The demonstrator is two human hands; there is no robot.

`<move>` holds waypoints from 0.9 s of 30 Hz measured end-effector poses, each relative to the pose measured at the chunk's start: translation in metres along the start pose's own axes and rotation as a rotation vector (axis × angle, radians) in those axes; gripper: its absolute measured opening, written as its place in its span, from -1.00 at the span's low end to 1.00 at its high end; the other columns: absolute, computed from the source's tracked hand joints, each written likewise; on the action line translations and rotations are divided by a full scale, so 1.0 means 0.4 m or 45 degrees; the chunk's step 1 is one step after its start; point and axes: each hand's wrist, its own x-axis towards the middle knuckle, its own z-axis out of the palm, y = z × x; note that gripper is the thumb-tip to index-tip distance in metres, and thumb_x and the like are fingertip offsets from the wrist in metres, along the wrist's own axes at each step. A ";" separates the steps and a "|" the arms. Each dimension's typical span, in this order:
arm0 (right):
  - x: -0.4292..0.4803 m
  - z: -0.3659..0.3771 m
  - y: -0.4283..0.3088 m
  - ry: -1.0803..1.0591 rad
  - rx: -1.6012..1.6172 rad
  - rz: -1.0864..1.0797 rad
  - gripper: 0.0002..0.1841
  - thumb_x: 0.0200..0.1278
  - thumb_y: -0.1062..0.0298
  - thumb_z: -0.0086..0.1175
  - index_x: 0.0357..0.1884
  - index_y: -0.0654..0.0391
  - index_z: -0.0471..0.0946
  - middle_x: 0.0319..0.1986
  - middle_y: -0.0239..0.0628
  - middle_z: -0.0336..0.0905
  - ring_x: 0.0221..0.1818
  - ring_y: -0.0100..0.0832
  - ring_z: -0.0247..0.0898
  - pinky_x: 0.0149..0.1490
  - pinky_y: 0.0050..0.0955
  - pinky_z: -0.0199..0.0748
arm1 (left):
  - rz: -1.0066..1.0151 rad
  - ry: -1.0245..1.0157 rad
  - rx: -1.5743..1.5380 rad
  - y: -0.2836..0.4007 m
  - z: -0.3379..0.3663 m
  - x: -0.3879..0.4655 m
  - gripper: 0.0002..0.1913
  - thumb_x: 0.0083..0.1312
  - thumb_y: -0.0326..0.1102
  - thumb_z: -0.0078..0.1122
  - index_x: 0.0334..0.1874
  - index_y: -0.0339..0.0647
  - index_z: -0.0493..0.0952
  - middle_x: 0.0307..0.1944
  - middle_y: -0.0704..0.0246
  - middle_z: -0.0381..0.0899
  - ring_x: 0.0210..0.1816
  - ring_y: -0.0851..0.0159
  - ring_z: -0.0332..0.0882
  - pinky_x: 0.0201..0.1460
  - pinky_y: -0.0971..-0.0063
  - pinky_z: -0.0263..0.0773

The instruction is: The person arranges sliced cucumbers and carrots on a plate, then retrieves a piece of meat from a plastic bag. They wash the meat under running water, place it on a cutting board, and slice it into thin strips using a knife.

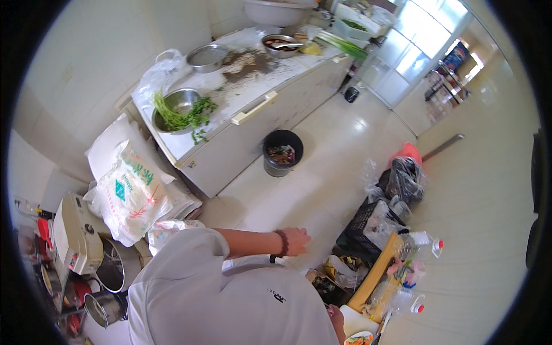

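Observation:
My left hand [298, 241], with a dark beaded bracelet at the wrist, is held out in front of my light shirt above the tiled floor. Its fingers look loosely curled and no object shows in it. Part of my right hand [337, 321] shows at the lower right, beside a white cutting board [358, 320] and a plate of cut orange and green vegetables [359, 339]; my body hides its fingers. A black bin [278, 166] holding scraps stands on the floor beyond my left hand. Leafy green stalks [170, 114] lie in a steel bowl [157, 125] on the white chest freezer [207, 172].
Stuffed white sacks [133, 194] lie at the left, above steel pots [108, 308]. The freezer top also bears a steel bowl with a spoon [280, 51] and green onions [340, 43]. Along the right wall are a black crate [360, 228], plastic bottles [401, 299] and bags [405, 179].

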 end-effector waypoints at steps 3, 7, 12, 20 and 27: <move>0.080 0.001 -0.029 -0.214 0.179 0.169 -0.47 0.27 0.09 0.28 0.16 0.27 0.58 -0.10 0.05 0.72 -0.04 -0.04 0.69 0.03 -0.21 0.60 | -0.169 0.022 0.015 -0.155 -0.083 -0.100 -0.63 0.39 -0.04 0.18 -0.02 -0.25 0.58 0.02 0.03 0.60 0.08 -0.12 0.59 0.13 0.01 0.50; 0.254 -0.049 -0.052 -0.334 -0.124 0.026 -0.50 0.25 0.03 0.26 0.07 0.21 0.64 -0.13 0.09 0.72 -0.01 0.03 0.66 0.06 -0.19 0.59 | -0.468 0.059 -0.013 -0.279 -0.135 -0.188 -0.57 0.40 -0.01 0.18 0.07 -0.24 0.57 0.04 0.03 0.60 0.10 -0.12 0.58 0.18 0.02 0.49; 0.556 -0.155 -0.095 -0.330 -0.454 -0.128 -0.61 0.40 0.05 0.07 -0.02 0.15 0.67 -0.08 0.18 0.64 0.04 0.20 0.55 0.13 0.00 0.52 | -0.607 0.268 -0.186 -0.343 -0.111 -0.197 -0.65 0.35 -0.06 0.18 -0.05 -0.23 0.58 0.01 0.05 0.60 0.05 -0.14 0.60 0.10 0.04 0.53; 0.945 -0.228 -0.321 -0.300 -0.206 -0.183 -0.64 0.34 0.21 0.24 0.06 0.22 0.62 -0.17 0.01 0.73 -0.09 -0.08 0.69 0.02 -0.23 0.59 | -0.908 0.112 -0.302 -0.402 -0.203 -0.082 -0.52 0.38 -0.08 0.21 0.22 -0.26 0.54 0.19 0.07 0.56 0.23 -0.05 0.51 0.30 0.14 0.43; 1.361 -0.291 -0.374 -0.471 -0.624 -0.712 -0.62 0.35 0.11 0.10 -0.07 0.25 0.64 -0.07 0.11 0.65 0.05 0.17 0.54 0.13 -0.04 0.51 | -0.979 0.347 -0.160 -0.470 -0.443 0.143 -0.52 0.40 -0.07 0.21 0.23 -0.26 0.54 0.28 0.00 0.47 0.33 -0.08 0.43 0.42 0.15 0.35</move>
